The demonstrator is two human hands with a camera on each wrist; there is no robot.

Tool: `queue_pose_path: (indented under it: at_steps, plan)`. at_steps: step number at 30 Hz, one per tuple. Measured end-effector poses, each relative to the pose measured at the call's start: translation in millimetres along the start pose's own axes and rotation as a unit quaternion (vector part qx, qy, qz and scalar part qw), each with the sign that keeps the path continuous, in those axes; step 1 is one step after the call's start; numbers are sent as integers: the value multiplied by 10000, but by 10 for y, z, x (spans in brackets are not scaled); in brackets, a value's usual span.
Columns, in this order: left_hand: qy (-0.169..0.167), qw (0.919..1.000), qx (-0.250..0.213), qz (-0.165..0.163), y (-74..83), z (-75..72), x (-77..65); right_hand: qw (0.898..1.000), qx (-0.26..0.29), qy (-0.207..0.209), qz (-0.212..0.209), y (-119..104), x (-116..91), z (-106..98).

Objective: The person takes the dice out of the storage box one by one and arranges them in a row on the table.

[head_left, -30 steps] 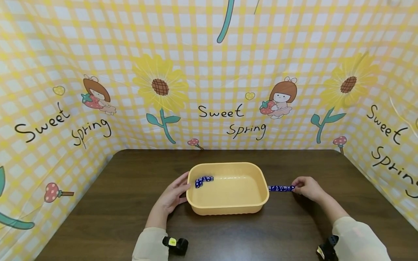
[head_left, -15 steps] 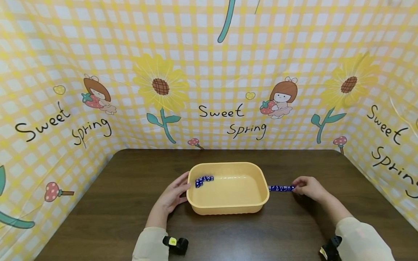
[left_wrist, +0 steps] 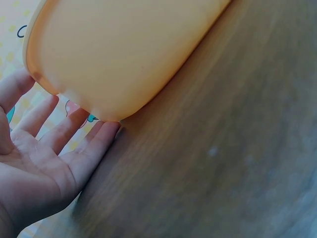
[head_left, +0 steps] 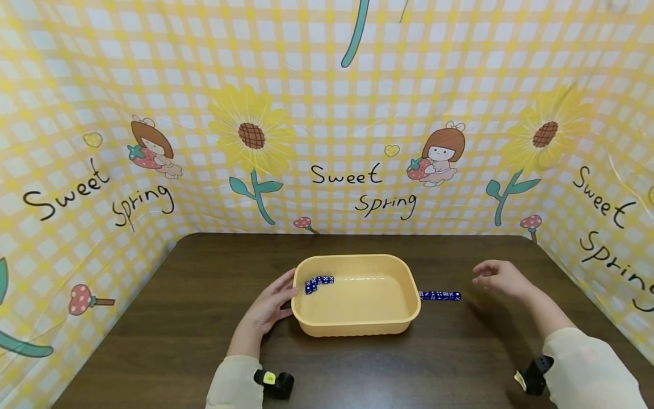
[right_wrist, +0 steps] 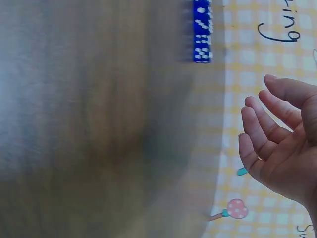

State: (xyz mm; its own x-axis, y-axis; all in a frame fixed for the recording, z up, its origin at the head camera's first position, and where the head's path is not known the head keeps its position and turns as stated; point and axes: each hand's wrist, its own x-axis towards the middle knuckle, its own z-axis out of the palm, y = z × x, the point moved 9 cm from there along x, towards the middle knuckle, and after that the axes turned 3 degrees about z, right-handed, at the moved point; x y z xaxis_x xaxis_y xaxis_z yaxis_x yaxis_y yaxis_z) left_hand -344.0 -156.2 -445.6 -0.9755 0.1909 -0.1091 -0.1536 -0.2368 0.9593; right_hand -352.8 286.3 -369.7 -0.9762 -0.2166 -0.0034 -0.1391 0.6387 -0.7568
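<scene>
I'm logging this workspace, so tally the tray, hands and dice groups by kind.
Yellow tray: 1 tray
Left hand plus right hand: 2 hands
Blue dice cluster in the tray plus dice row outside: 2 groups
Total: 5

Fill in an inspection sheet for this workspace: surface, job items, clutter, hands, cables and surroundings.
Surface: dark wood-grain table, some glare near the front.
Job items: yellow container upright on the table, with a few blue dice at its inner left end; a row of blue dice lies outside, to its right. Whether the row touches the container, I cannot tell.
Clutter: nothing seen.
Left hand: touching the container's left side.
Right hand: holding nothing, apart from the row's right end.
Cables: nothing seen.
Surroundings: yellow-checked cloth with sunflowers and "Sweet Spring" lettering.
</scene>
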Motion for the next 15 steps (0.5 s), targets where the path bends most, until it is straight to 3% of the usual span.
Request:
queue_pose_path:
  at_steps: [9,15]
  plan:
    - [41,10000,25,3,4,-19,12,9999,-141,40,29,-183,66,-141]
    - [-13,10000,42,14,0,-10,5,9989,-431,161,-108,-420,115,-216]
